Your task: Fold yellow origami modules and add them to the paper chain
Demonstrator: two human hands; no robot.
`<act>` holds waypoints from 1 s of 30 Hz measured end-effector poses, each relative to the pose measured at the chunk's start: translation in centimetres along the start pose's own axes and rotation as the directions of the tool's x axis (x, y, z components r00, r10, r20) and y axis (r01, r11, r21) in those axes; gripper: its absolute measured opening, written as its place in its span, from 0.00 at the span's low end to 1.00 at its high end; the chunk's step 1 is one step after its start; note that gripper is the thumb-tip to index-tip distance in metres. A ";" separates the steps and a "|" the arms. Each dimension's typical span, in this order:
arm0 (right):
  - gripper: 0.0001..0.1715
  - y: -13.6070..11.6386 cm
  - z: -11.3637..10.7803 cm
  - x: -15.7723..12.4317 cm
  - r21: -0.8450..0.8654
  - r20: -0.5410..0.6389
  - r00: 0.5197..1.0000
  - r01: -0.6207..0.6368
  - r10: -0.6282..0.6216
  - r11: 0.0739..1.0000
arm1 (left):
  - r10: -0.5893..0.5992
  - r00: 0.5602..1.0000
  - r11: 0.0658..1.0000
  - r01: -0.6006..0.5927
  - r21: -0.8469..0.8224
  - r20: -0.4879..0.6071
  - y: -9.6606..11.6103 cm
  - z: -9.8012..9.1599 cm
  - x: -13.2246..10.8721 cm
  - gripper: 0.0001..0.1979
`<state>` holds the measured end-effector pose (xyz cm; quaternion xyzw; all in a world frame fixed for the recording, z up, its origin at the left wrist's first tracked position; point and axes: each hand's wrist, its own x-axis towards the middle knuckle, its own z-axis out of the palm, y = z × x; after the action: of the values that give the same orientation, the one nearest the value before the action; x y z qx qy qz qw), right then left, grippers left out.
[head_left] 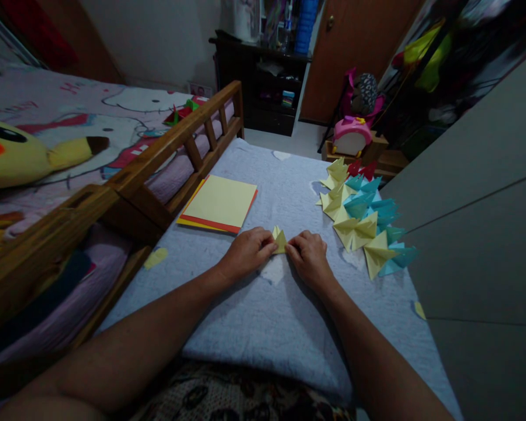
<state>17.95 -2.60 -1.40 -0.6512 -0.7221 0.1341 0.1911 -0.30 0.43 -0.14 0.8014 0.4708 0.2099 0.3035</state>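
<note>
Both the left hand point(248, 252) and the right hand point(310, 255) clamp folded yellow paper point(280, 241); bedspread lettering point(15, 107) is blurred.

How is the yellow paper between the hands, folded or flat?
Folded: the paper has peaks sticking up between the left hand and right hand, and looks smaller than the flat sheets nearby.

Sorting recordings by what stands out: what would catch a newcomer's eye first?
Probably the folded yellow and turquoise paper shapes on the right of the bluish cloth. Next, a small folded yellow paper piece between the left hand and right hand, near the centre. Then the large yellow plush toy at the left edge, beyond the brown wooden rail.
</note>
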 end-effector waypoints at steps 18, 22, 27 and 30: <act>0.09 -0.5 0.5 -0.2 -0.084 -0.070 0.997 -0.022 0.016 0.996 | -0.093 0.996 0.899 0.089 0.429 -0.011 0.5 1.0 0.2 0.11; 0.10 -0.4 0.8 -0.3 -0.092 -0.100 0.995 -0.020 0.011 0.996 | -0.124 0.992 0.878 0.115 0.465 -0.012 0.9 1.0 0.1 0.12; 0.08 -0.3 1.0 -0.4 -0.093 -0.120 0.993 -0.024 0.012 0.995 | -0.121 0.993 0.864 0.114 0.491 -0.017 1.2 1.1 0.0 0.11; 0.05 -0.2 1.0 -0.4 -0.075 -0.148 0.989 0.002 -0.013 0.997 | -0.119 0.993 0.855 0.112 0.506 -0.017 1.2 1.3 -0.1 0.10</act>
<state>17.34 -3.01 -2.23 -0.6634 -0.7128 0.0575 0.2201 1.19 -0.43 -0.26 0.8247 0.5543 0.0545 0.0980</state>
